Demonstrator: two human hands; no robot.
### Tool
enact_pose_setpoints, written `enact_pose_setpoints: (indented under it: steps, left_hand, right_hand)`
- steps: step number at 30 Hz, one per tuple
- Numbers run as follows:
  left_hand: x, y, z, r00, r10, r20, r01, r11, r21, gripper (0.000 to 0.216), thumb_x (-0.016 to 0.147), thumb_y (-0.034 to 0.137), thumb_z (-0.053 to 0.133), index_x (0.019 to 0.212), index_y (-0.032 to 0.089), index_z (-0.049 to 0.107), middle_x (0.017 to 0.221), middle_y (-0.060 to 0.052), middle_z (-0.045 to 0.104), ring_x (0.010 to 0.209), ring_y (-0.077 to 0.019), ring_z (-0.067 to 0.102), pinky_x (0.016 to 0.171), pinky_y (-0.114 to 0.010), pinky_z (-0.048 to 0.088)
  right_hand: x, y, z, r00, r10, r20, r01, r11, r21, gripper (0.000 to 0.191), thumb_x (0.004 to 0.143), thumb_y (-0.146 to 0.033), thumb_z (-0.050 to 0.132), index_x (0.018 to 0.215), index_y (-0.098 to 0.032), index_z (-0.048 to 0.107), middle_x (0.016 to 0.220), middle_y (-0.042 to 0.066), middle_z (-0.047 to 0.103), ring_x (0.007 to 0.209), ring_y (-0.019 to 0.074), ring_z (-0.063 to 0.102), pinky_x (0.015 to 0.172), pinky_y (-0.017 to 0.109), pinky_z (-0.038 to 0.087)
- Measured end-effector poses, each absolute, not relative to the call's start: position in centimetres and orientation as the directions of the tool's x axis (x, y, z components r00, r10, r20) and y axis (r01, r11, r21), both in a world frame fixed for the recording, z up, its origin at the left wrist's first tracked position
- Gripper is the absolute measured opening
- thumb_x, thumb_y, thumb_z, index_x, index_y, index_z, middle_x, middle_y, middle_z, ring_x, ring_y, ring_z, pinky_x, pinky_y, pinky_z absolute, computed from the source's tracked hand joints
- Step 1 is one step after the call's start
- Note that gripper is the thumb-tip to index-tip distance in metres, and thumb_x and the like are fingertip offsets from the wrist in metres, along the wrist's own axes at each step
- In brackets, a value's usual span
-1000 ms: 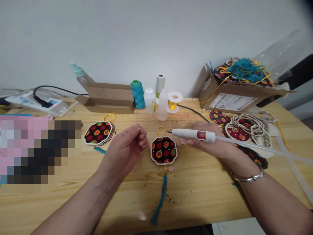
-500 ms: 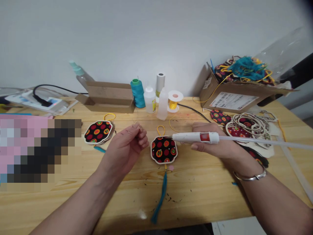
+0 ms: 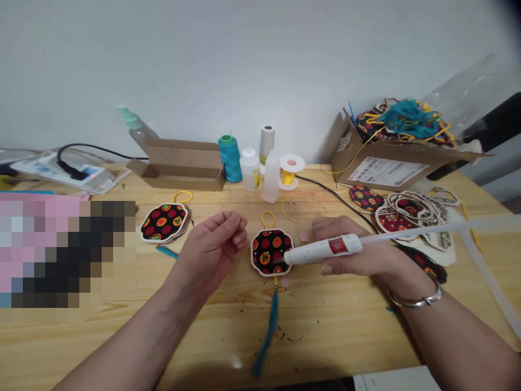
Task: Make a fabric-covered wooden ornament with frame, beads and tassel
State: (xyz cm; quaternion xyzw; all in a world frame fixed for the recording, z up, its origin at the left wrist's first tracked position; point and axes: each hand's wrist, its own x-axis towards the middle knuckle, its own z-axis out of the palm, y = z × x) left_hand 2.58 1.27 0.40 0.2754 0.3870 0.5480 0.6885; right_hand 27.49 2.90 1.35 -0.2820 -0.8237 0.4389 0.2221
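Glue gun point(image 3: 321, 251) tipped down since the earlier frame, nozzle now over the right part of the black floral fabric ornament point(image 3: 266, 252) instead of level beyond it; contact unclear. Gun clamped in the right hand point(image 3: 368, 262). Left hand point(image 3: 209, 255) just left of the ornament, fingertips point(image 3: 238, 221) pinched together, nothing visible between them. Ornament flat on the pine table point(image 3: 325, 331), teal tassel point(image 3: 269, 326) trailing nearer; stacked ornaments point(image 3: 165, 222) farther left.
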Motion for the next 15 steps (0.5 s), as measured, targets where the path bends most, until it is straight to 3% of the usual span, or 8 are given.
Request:
enact_pose_setpoints:
  steps: [5, 15]
  left_hand:
    - [2.5, 1.4, 0.3, 0.102, 0.962, -0.255, -0.529, 0.270, 0.804, 0.008, 0.078, 0.015, 0.062, 0.070, 0.011, 0.062, 0.071, -0.001, 0.056, 0.055, -0.0058, 0.046, 0.050, -0.018, 0.039]
    - [2.8, 1.1, 0.4, 0.130, 0.951, -0.279, -0.535, 0.304, 0.788, 0.011, 0.076, 0.018, 0.064, 0.067, 0.013, 0.059, 0.068, 0.000, 0.055, 0.054, -0.0063, 0.045, 0.051, -0.019, 0.039]
  right_hand:
    - [28.0, 3.2, 1.4, -0.644, 0.757, 0.109, 0.437, 0.482, -0.760, 0.037, 0.079, -0.044, 0.062, 0.057, -0.018, 0.047, 0.055, -0.003, 0.044, 0.052, 0.0103, 0.039, 0.049, 0.026, 0.030]
    - [27.0, 2.9, 0.9, -0.547, 0.820, 0.169, 0.556, 0.506, -0.660, 0.041, 0.079, -0.045, 0.061, 0.053, -0.018, 0.044, 0.054, -0.003, 0.041, 0.050, 0.0100, 0.037, 0.049, 0.025, 0.027]
